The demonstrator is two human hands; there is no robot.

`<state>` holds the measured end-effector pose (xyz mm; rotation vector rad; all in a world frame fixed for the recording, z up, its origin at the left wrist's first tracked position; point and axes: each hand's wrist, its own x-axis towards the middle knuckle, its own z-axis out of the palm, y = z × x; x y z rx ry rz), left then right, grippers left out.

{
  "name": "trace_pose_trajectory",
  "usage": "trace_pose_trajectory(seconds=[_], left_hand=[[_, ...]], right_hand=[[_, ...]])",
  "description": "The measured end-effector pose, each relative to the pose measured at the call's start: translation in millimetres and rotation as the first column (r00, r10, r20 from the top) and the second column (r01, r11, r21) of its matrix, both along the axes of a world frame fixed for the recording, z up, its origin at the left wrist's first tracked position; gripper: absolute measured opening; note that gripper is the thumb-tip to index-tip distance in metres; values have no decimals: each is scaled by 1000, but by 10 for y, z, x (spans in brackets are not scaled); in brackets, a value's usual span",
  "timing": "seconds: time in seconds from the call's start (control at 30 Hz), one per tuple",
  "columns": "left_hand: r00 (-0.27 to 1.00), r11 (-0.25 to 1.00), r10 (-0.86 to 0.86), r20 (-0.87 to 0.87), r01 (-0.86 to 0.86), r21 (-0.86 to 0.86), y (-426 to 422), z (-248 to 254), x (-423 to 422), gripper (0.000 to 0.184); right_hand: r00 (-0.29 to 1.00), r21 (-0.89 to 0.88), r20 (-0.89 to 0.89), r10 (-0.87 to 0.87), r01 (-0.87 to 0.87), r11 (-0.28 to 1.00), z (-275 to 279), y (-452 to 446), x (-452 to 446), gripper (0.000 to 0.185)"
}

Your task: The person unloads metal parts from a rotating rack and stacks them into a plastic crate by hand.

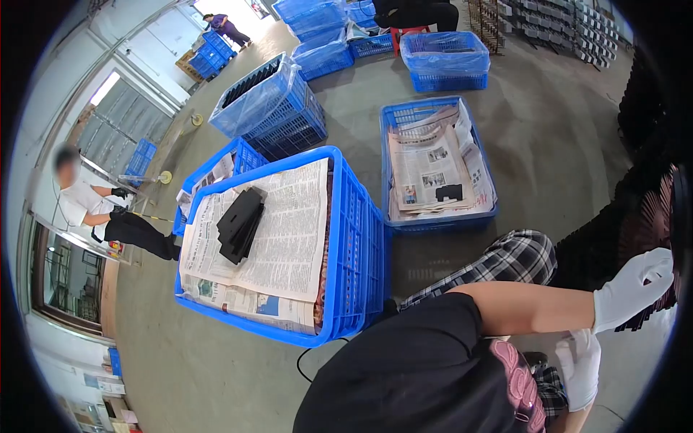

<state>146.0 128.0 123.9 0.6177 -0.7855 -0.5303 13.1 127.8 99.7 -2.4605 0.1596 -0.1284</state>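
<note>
My left hand (635, 290), in a white glove, reaches to the right edge beside a hanging mass of dark, thin pieces (660, 216). Its fingers are curled in; whatever they hold, if anything, is too hard to make out. Lower down is my right hand (580, 368), also white-gloved, near my plaid trouser leg. Its fingers are partly hidden under my left forearm. To my left, a small pile of flat black rectangular pieces (241, 225) lies on newspaper (289, 224) on top of a blue crate (354, 252).
Ahead stands a blue crate (440, 225) lined with newspapers. More blue crates, some plastic-wrapped (289, 108), line the floor beyond. A person in a white top (86, 206) stands at left; a seated person (422, 14) is at the top. Metal racks (556, 29) stand far right.
</note>
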Motion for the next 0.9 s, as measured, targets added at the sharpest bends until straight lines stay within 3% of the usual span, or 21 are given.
trace_pose_trajectory(seconds=[0.03,0.07,0.2,0.23,0.27,0.3,0.33,0.37,0.43,0.5,0.53,0.6,0.7,0.77,0.8,0.87,0.9], left_hand=[[1000,1000,6,2,-6,3,-6,7,10,36],[1000,1000,-3,6,3,4,-15,-10,6,36],[969,981,168,184,-183,71,-119,-239,-27,21],[917,954,216,336,-272,129,-76,-215,-1,17],[999,987,2,51,-10,162,14,-229,-5,20],[991,982,-81,-103,97,165,85,-231,-10,22],[950,963,-168,-262,215,161,121,-277,-30,24],[945,958,-163,-283,220,184,115,-395,-44,29],[947,906,-157,-279,251,341,140,-703,-18,32],[923,799,-86,-375,289,528,121,-1064,-65,37],[921,744,-67,-383,301,596,113,-1281,-58,40],[912,675,-13,-410,310,669,65,-1807,-23,41],[970,613,-6,-243,196,765,-54,-2183,-39,50],[999,522,48,-23,-5,853,-79,-2135,-153,55],[999,514,35,-35,12,857,-118,-2145,-202,55],[993,425,0,114,-103,899,-141,-2228,-231,61],[994,420,-4,108,-96,902,-146,-2262,-234,61]], right_hand=[[995,-129,57,80,-72,989,-1,32,13,20],[996,-129,61,72,-63,990,-29,-1,10,20],[993,-231,-47,-106,93,969,-214,-391,-111,21],[993,-189,21,-114,116,975,-181,-419,-115,23],[987,-151,87,-132,144,978,-122,-477,-102,25],[988,-200,-31,-150,141,970,-160,-751,-237,29],[974,-152,57,-219,225,962,-146,-813,-316,32],[945,-104,141,-297,312,944,-157,-902,-369,34],[895,-200,198,-400,436,878,-142,-1163,-540,35],[829,-101,236,-508,541,835,-109,-1373,-745,32],[793,-4,62,-606,608,794,-57,-1489,-848,33],[736,104,-62,-674,676,729,-190,-1748,-1012,37],[724,120,-98,-683,690,714,-533,-2131,-1195,40],[660,145,-218,-719,751,645,-535,-2003,-1109,32],[647,141,-233,-726,761,634,-475,-1959,-1072,32],[767,61,-213,-605,629,775,-426,-1851,-969,37],[813,60,-183,-553,570,819,-527,-1872,-931,36]])
